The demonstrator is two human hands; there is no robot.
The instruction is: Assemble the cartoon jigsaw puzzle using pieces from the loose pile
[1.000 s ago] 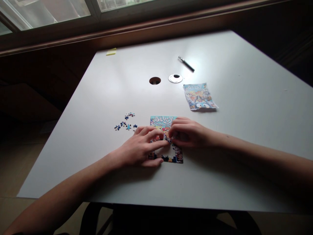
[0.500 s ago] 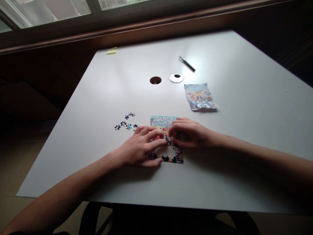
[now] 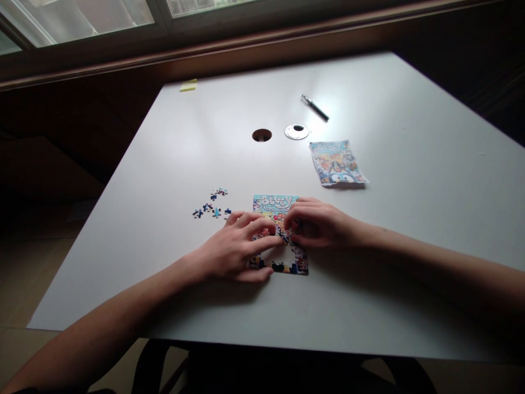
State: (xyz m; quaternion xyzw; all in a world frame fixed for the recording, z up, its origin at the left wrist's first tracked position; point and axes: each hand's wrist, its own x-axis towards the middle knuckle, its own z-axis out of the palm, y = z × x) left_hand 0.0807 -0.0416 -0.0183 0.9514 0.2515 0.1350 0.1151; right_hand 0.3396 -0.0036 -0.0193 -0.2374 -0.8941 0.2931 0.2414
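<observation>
A partly assembled jigsaw puzzle (image 3: pixel 278 203) lies on the white table, with light blue lettering at its top and a gap in its lower middle. Over its left side rests my left hand (image 3: pixel 241 246), open, fingers apart and fingertips on the pieces. My right hand (image 3: pixel 320 221) is at the right side, fingers curled and closed at the puzzle's middle; what they hold, if anything, is hidden. Several loose puzzle pieces (image 3: pixel 216 212) lie left of the puzzle, beyond my left hand.
A printed picture sheet (image 3: pixel 337 163) lies beyond my right hand. Farther back are a round hole (image 3: pixel 261 135), a metal ring cover (image 3: pixel 296 131), a dark pen (image 3: pixel 315 108) and a yellow note (image 3: pixel 188 85). The white table (image 3: pixel 197 148) stands below a window.
The index finger of my left hand has stretched slightly to the right across the puzzle. My right hand stays nearly as it was.
</observation>
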